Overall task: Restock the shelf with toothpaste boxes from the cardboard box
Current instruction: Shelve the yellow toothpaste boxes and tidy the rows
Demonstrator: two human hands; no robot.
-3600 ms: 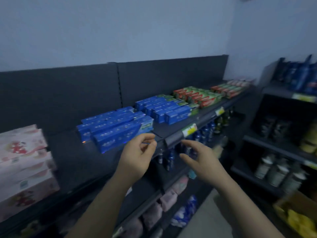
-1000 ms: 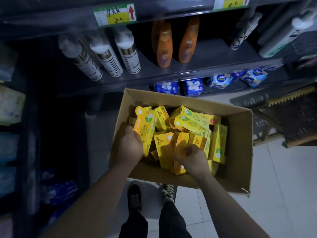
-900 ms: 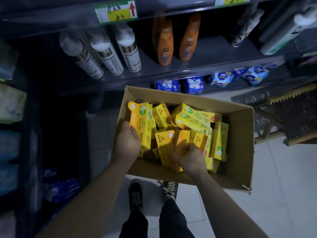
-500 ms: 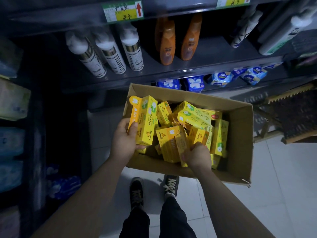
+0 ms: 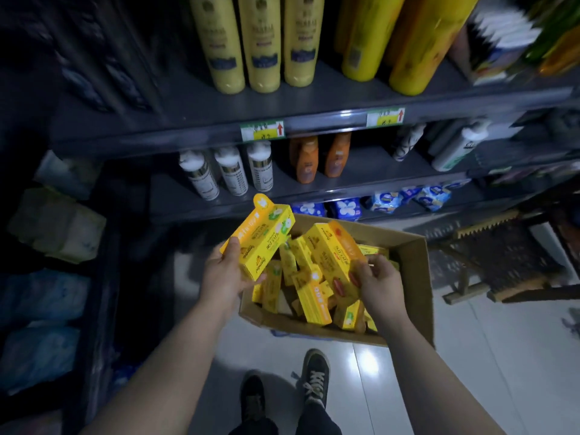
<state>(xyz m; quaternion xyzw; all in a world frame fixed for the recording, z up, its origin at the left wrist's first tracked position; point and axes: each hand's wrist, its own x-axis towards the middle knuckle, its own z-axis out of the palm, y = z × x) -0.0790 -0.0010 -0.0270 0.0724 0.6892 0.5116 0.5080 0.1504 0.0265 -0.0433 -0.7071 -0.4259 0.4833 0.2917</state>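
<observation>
While the cardboard box sat on the pale floor below the dark shelf, the left hand closed round one yellow toothpaste box, lifted over the carton's near-left corner. Right hand clamped its fingers on another yellow pack, tilted above the heap inside.
</observation>
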